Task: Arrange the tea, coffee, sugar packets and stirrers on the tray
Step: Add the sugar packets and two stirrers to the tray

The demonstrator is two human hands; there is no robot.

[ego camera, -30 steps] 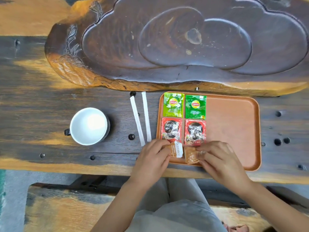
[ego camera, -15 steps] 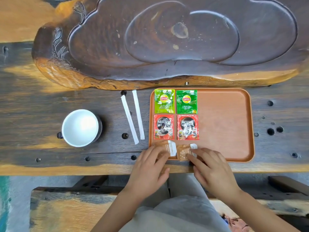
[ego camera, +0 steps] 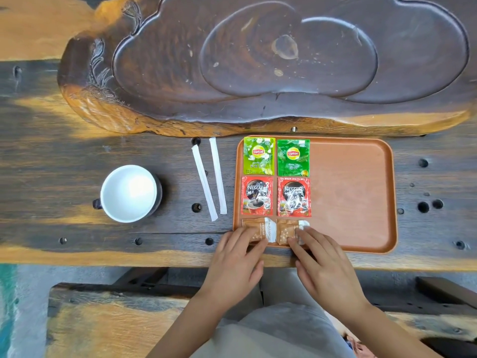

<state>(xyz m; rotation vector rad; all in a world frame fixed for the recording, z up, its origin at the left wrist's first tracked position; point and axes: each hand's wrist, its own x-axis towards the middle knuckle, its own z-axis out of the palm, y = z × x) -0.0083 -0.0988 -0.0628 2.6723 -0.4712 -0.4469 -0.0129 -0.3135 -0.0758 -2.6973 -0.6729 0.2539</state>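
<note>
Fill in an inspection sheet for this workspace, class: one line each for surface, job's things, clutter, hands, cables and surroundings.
Surface: dark wooden table with round holes; orange tray near its front edge.
Job's things: two green tea packets, two red coffee packets and two brown sugar packets in a two-column grid on the tray's left side; two white wrapped stirrers on the table, left of the tray.
Clutter: white cup left of the stirrers.
Hands: left hand and right hand each rest fingers flat on a sugar packet.
Cables: nothing seen.
Surroundings: large carved wooden tea tray behind; bench below.
</note>
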